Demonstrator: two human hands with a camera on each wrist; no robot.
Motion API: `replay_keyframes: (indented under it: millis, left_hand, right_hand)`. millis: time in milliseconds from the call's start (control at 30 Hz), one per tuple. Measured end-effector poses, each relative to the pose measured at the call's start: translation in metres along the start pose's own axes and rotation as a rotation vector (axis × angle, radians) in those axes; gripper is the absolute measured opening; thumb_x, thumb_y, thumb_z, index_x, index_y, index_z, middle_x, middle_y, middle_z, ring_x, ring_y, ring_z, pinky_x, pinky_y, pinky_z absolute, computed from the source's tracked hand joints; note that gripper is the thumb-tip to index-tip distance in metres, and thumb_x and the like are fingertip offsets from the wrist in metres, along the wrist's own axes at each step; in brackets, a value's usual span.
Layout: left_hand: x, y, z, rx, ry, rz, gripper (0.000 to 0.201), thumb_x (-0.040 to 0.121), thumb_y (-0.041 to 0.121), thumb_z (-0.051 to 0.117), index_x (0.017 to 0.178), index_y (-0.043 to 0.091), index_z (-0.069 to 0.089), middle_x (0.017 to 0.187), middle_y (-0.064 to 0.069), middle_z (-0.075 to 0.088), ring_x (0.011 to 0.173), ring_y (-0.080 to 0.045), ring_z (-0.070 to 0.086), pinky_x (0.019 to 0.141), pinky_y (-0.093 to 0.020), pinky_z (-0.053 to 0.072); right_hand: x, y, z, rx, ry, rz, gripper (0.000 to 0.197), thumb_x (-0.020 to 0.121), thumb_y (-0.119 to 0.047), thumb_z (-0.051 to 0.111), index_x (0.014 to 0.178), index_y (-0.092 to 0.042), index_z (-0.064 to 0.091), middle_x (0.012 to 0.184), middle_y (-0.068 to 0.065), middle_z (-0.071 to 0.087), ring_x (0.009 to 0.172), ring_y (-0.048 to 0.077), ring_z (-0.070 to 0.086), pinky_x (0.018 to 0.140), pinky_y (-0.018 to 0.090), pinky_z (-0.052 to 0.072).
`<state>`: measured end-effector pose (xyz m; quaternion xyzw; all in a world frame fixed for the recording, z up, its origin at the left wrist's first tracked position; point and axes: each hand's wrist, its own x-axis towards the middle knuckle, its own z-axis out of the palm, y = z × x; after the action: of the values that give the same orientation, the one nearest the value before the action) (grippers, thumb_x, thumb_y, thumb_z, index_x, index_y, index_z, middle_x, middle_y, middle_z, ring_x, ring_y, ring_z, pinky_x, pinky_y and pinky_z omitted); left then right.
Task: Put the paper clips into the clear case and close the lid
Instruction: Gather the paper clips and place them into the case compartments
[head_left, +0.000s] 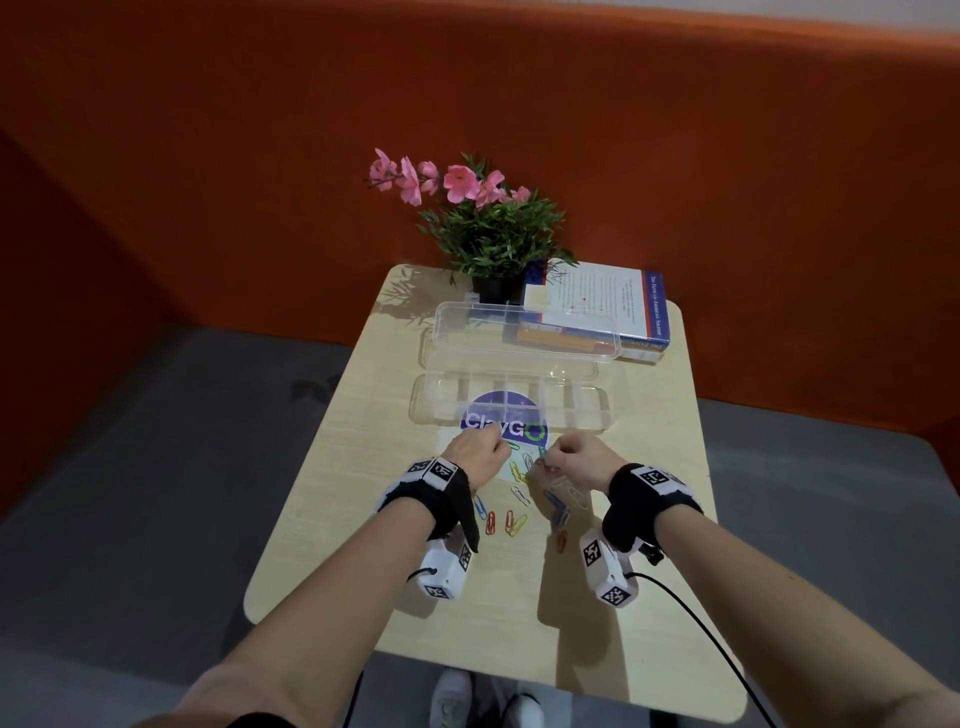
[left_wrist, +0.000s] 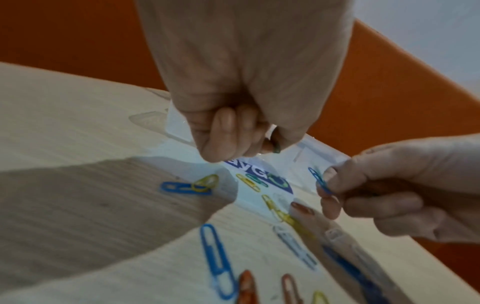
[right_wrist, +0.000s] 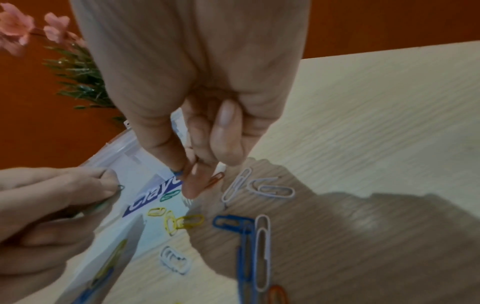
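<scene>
The clear case (head_left: 592, 410) lies open mid-table, its lid (head_left: 524, 332) tipped back behind it. Several coloured paper clips (head_left: 514, 522) are scattered on the table in front of it, between my wrists. My left hand (head_left: 496, 446) hovers just before the case, fingers curled, pinching a green paper clip (left_wrist: 276, 147), which also shows in the right wrist view (right_wrist: 120, 188). My right hand (head_left: 548, 457) is close beside it and pinches a blue paper clip (right_wrist: 178, 171) between thumb and fingers; the same blue clip (left_wrist: 320, 181) appears in the left wrist view. An orange clip (right_wrist: 215, 179) lies just under the right fingers.
A round "ClayGo" sticker (head_left: 504, 421) lies partly under the case. Behind the case stand a potted plant with pink flowers (head_left: 488, 228) and a book (head_left: 597, 306). The small wooden table (head_left: 337, 519) has rounded edges, with grey floor around it and an orange wall behind.
</scene>
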<state>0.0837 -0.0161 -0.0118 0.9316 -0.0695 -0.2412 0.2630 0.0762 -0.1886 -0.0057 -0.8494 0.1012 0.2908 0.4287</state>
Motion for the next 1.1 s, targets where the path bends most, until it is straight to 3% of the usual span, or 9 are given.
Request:
replay_keyframes:
  millis: [133,233,367,500,567,633,767,933,1100]
  left_hand:
    - [0.007,0.005,0.005,-0.204,-0.01,-0.083,0.032,0.097,0.017,0.038,0.066,0.018,0.031,0.064,0.0,0.035,0.072,-0.024,0.037,0.068,-0.031,0.029]
    - [0.009,0.01,0.011,-0.346,-0.026,-0.136,0.033,0.097,0.017,0.036,0.065,0.018,0.03,0.064,-0.001,0.033,0.069,-0.023,0.032,0.068,-0.031,0.027]
    - [0.006,0.012,0.006,-0.228,-0.034,-0.135,0.031,0.097,0.018,0.037,0.067,0.014,0.036,0.067,-0.004,0.041,0.076,-0.026,0.04,0.069,-0.032,0.031]
    - [0.003,0.001,-0.001,-0.223,-0.007,-0.185,0.033,0.1,0.021,0.033,0.071,0.007,0.042,0.085,-0.015,0.049,0.083,-0.029,0.045,0.072,-0.033,0.033]
    - [0.001,-0.011,-0.001,-0.286,0.023,-0.211,0.033,0.1,0.023,0.032,0.072,0.01,0.041,0.091,-0.019,0.052,0.085,-0.032,0.049,0.075,-0.033,0.035]
    - [0.0,-0.021,0.002,-0.375,0.058,-0.232,0.035,0.101,0.025,0.032,0.068,0.016,0.041,0.092,-0.023,0.053,0.085,-0.035,0.05,0.073,-0.033,0.034]
    - [-0.007,-0.033,0.006,-0.611,0.065,-0.292,0.037,0.099,0.025,0.035,0.062,0.019,0.035,0.065,-0.006,0.035,0.054,-0.025,0.028,0.057,-0.031,0.025]
    - [-0.015,-0.039,0.002,-0.815,0.016,-0.328,0.034,0.101,0.015,0.03,0.07,0.012,0.044,0.058,-0.004,0.028,0.047,-0.015,0.02,0.044,-0.022,0.018]
    - [-0.017,-0.036,0.0,-0.939,0.024,-0.357,0.034,0.101,0.008,0.027,0.072,0.009,0.045,0.058,-0.008,0.037,0.045,-0.017,0.034,0.042,-0.02,0.028]
  right_hand:
    - [0.001,0.007,-0.002,0.066,0.025,0.01,0.011,0.082,-0.011,0.063,0.072,-0.012,0.058,0.084,0.011,0.073,0.05,0.002,0.061,0.036,0.008,0.037]
    - [0.002,0.01,-0.001,0.036,0.016,0.003,0.017,0.084,-0.018,0.062,0.068,-0.014,0.058,0.083,0.01,0.071,0.061,0.013,0.062,0.042,0.012,0.041]
    - [0.003,0.009,-0.002,-0.113,0.068,0.003,0.026,0.09,-0.024,0.05,0.067,-0.012,0.054,0.084,0.012,0.067,0.078,0.027,0.059,0.066,0.03,0.044]
    - [-0.001,0.005,-0.004,-0.356,0.124,0.01,0.028,0.089,-0.029,0.049,0.066,-0.014,0.049,0.074,0.006,0.056,0.069,0.023,0.052,0.053,0.027,0.035]
    - [-0.002,-0.001,-0.003,-0.476,0.188,-0.033,0.021,0.088,-0.033,0.052,0.08,-0.014,0.053,0.078,0.005,0.058,0.072,0.024,0.055,0.058,0.029,0.041]
    - [0.003,-0.009,0.003,-0.578,0.206,-0.146,0.023,0.089,-0.03,0.054,0.105,-0.015,0.058,0.099,0.011,0.066,0.091,0.03,0.061,0.073,0.034,0.049]
    - [0.02,-0.027,0.023,-0.769,0.129,-0.333,0.036,0.095,-0.03,0.047,0.131,-0.029,0.054,0.124,0.009,0.066,0.11,0.03,0.062,0.086,0.037,0.051]
    - [0.032,-0.037,0.031,-0.977,0.083,-0.318,0.033,0.095,-0.015,0.044,0.123,-0.023,0.059,0.119,0.009,0.066,0.108,0.03,0.062,0.082,0.036,0.05]
    - [0.031,-0.037,0.032,-1.029,0.096,-0.306,0.029,0.095,-0.01,0.041,0.116,-0.013,0.062,0.116,0.011,0.066,0.105,0.032,0.062,0.079,0.036,0.048]
